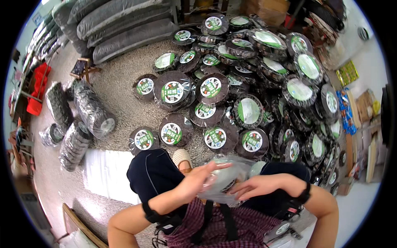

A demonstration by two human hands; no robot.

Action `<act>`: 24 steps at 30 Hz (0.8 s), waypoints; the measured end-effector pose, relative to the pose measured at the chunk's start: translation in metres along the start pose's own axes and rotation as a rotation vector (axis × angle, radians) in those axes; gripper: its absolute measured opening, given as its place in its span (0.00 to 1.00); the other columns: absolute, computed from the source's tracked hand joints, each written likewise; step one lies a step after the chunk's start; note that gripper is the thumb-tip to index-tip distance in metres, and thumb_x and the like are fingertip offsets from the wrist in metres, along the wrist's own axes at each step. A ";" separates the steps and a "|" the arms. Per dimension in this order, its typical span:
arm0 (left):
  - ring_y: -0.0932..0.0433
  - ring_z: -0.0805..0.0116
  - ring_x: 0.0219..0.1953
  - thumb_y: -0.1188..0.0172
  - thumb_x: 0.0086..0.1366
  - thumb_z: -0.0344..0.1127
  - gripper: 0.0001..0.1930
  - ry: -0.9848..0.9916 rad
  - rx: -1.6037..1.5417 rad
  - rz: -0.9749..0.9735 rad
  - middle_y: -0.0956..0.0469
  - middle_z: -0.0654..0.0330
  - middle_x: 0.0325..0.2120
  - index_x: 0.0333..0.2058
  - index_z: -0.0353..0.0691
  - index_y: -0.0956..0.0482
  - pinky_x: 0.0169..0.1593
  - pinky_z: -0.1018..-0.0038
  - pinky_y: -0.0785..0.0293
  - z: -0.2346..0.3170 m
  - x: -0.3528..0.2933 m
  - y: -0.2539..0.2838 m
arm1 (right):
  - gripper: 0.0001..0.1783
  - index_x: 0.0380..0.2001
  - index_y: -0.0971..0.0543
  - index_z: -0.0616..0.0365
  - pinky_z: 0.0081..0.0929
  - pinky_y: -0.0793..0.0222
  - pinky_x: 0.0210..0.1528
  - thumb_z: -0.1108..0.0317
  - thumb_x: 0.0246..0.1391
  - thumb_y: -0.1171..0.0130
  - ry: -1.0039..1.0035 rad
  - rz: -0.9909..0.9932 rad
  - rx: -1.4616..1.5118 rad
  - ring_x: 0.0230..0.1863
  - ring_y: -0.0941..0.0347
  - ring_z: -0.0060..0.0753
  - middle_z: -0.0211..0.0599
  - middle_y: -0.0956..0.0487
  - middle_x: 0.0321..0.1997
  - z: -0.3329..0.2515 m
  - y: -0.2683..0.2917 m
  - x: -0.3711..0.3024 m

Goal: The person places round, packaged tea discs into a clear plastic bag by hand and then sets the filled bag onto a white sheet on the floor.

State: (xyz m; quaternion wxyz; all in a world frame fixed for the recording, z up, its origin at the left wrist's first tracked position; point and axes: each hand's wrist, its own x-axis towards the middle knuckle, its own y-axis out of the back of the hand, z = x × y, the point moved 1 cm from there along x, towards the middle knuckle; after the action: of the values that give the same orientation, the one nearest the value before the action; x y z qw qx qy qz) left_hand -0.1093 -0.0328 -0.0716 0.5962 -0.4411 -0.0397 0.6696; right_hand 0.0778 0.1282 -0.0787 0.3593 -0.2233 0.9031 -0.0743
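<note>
A clear plastic bag [225, 175] lies over my lap between my knees, partly smeared by motion. What it contains is hard to make out. My left hand [198, 178] rests against its left side, one finger stretched across the top and the others blurred. From the right, my right hand [258, 187] lies on the bag with its fingers extended and slightly apart. In front of my knees are dark round packs in clear wrap with green-and-white labels, the nearest being one pack [175, 130] on the floor and another pack [252, 141] beside the heap.
A large heap of the same packs [248, 111] fills the front and right. Wrapped stacks [89, 107] stand at left by a white sheet [108, 171]. Long grey bags [128, 29] are piled at the back, near a small folding stool [84, 68]. A wooden frame [80, 225] is at lower left.
</note>
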 end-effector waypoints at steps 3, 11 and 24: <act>0.49 0.83 0.15 0.67 0.72 0.52 0.28 0.014 -0.068 0.092 0.45 0.75 0.12 0.57 0.35 0.34 0.21 0.85 0.52 0.009 0.004 0.027 | 0.23 0.55 0.32 0.61 0.30 0.33 0.54 0.65 0.57 0.44 0.266 0.577 0.172 0.49 0.27 0.33 0.40 0.24 0.48 -0.047 0.100 0.015; 0.47 0.85 0.20 0.65 0.73 0.46 0.23 0.136 -0.191 -0.168 0.48 0.74 0.16 0.59 0.42 0.34 0.27 0.85 0.45 0.005 0.008 0.034 | 0.44 0.57 0.38 0.64 0.39 0.40 0.54 0.47 0.45 0.34 0.027 1.507 0.789 0.54 0.36 0.34 0.40 0.32 0.57 0.058 0.329 0.224; 0.48 0.87 0.16 0.64 0.73 0.46 0.23 0.065 -0.028 0.082 0.46 0.77 0.13 0.56 0.41 0.31 0.21 0.86 0.49 0.014 -0.003 0.053 | 0.29 0.46 0.28 0.64 0.30 0.37 0.50 0.59 0.44 0.31 0.356 1.505 0.551 0.52 0.36 0.36 0.41 0.36 0.55 0.062 0.221 0.239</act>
State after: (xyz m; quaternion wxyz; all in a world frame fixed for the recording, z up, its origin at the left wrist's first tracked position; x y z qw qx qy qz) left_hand -0.1590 -0.0433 -0.0921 0.5629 -0.4722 -0.0114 0.6783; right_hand -0.1105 0.2170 -0.3365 0.2064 0.5536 0.8040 -0.0668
